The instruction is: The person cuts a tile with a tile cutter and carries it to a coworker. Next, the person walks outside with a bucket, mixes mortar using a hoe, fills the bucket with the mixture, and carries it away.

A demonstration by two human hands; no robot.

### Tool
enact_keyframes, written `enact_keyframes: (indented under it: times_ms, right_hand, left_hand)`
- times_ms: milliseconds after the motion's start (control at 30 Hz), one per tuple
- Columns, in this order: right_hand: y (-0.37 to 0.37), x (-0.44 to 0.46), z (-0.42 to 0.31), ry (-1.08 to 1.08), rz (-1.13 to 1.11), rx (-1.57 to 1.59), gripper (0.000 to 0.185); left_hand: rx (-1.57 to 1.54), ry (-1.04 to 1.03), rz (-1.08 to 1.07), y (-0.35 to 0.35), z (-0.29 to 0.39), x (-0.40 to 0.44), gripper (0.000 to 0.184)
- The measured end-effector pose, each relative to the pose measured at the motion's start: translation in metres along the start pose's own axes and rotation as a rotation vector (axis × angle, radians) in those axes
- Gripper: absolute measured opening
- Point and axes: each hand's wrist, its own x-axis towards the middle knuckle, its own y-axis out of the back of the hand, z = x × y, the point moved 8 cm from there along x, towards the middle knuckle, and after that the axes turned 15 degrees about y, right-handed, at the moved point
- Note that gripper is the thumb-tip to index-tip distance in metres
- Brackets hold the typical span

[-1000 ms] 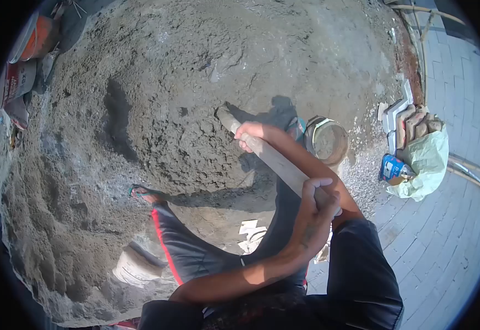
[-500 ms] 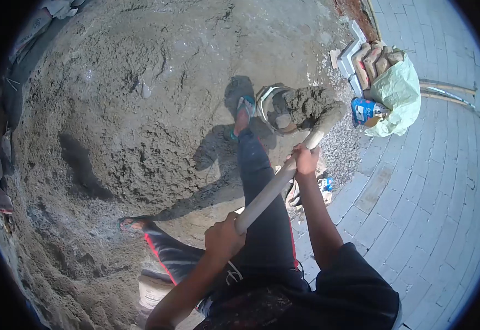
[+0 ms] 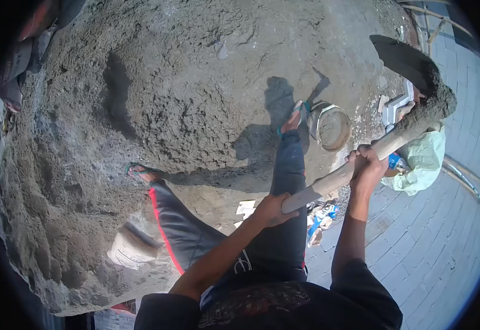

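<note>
A hoe [image 3: 355, 165] with a pale wooden handle slants up to the right, its dark, mortar-smeared blade [image 3: 407, 63] raised off the ground. Near the butt of the handle, my left hand [image 3: 272, 210] is wrapped round it. Farther up, my right hand [image 3: 369, 164] grips the same handle. A bucket [image 3: 315, 120] with a pale rim stands beside my far foot, and grey wet mortar [image 3: 334, 129] is visible inside it. The broad heap of grey mortar [image 3: 190, 121] spreads in front of my feet.
A pale green sack [image 3: 424, 162] and a blue packet [image 3: 395, 161] lie right of the handle, partly behind it. A cement bag [image 3: 132, 248] rests at lower left. Grey paving [image 3: 410, 247] runs along the right, with poles [image 3: 462, 176] on it. Scraps lie near my right forearm.
The hoe has swung up and right, away from above the bucket. The clump of mortar on its blade is gone, and mortar now shows in the bucket. Both hands keep their hold.
</note>
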Motion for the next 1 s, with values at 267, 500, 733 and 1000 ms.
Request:
enact_keyframes:
  times_ms: [267, 500, 733, 1000]
  right_hand:
    - [-0.326, -0.055, 0.211, 0.021, -0.529, -0.454, 0.055]
    - [-0.286, -0.314, 0.485, -0.755, -0.837, -0.703, 0.042]
    - [-0.292, -0.281, 0.455, -1.086, -1.11, -0.478, 0.017]
    - [-0.201, -0.16, 0.339, -1.261, -1.158, 0.167, 0.013]
  left_hand:
    - [-0.664, 0.232, 0.233, 0.164, -0.159, 0.034, 0.043]
    - [-0.846, 0.754, 0.057, 0.125, -0.287, -0.069, 0.036]
    - [-1.142, 0.31, 0.18, 0.147, -0.138, -0.053, 0.057]
    - [-1.011, 0.23, -0.101, 0.061, 0.094, -0.045, 0.032]
